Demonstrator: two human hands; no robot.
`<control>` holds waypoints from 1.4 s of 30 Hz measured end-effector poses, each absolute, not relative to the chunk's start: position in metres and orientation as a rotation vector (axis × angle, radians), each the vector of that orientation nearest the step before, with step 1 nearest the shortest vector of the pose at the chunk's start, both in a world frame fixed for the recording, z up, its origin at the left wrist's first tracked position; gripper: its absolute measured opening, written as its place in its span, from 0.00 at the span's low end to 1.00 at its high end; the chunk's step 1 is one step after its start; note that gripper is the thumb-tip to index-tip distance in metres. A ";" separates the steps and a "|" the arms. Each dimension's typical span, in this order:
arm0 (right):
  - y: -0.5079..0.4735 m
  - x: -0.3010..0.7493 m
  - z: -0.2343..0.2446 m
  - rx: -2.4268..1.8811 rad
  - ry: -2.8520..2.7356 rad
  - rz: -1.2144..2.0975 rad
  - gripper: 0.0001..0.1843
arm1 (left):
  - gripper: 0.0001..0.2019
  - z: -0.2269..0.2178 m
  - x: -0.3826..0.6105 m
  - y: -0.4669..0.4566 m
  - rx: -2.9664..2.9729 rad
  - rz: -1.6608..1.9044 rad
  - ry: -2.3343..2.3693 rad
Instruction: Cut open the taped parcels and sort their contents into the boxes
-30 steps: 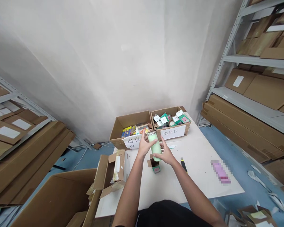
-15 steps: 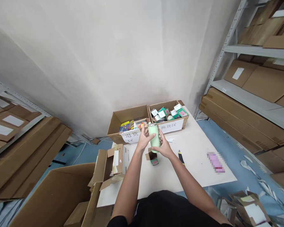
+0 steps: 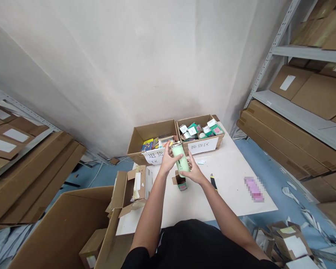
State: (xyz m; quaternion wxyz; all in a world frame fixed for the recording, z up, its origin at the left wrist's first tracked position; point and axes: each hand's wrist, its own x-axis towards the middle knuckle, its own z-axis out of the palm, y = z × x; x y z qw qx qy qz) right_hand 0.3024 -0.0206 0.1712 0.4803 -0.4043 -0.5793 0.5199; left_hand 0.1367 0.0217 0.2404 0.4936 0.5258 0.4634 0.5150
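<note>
A light green tumbler point(image 3: 179, 158) with a metal rim and dark printing on its side is held tilted above the table. My left hand point(image 3: 168, 158) grips it near the top from the left, thumb across its front. Lower down, my right hand point(image 3: 195, 171) holds it from the right, close to its base. Beneath the tumbler, a small open green-and-brown box point(image 3: 182, 184) stands on the white table point(image 3: 229, 194), its flap folded out to the left. To the right of my right hand lies a black and yellow box cutter point(image 3: 213, 182).
Two labelled cartons stand at the back: the left carton point(image 3: 134, 151) holds mixed packets, the right carton point(image 3: 220, 141) small green-and-white boxes. An open box point(image 3: 140, 183) sits at the table's left, beside a large carton point(image 3: 64, 216). A blurred pink object point(image 3: 254, 189) lies right. Loaded shelves point(image 3: 299, 106) flank both sides.
The tumbler has turned in my hands, so dark printing now shows on its front, and its top leans further left. Both hands still hold it. The camera view has shifted slightly.
</note>
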 end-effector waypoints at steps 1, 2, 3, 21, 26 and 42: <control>-0.020 0.302 0.169 -0.983 -1.415 1.290 0.68 | 0.58 0.242 0.136 0.021 1.299 1.254 1.111; -0.019 0.302 0.167 -0.991 -1.413 1.301 0.68 | 0.55 0.243 0.135 0.020 1.332 1.258 1.100; -0.018 0.302 0.164 -1.001 -1.411 1.305 0.69 | 0.51 0.245 0.133 0.020 1.369 1.260 1.090; -0.023 0.262 -0.014 -1.823 -1.419 1.185 0.14 | 0.31 0.142 0.095 0.009 1.736 1.068 1.463; -0.018 0.257 -0.021 -1.892 -1.463 1.086 0.20 | 0.31 0.099 0.096 0.000 1.798 0.989 1.466; -0.022 0.258 -0.034 -1.869 -1.433 1.085 0.23 | 0.19 -0.013 0.092 -0.028 1.382 0.960 1.753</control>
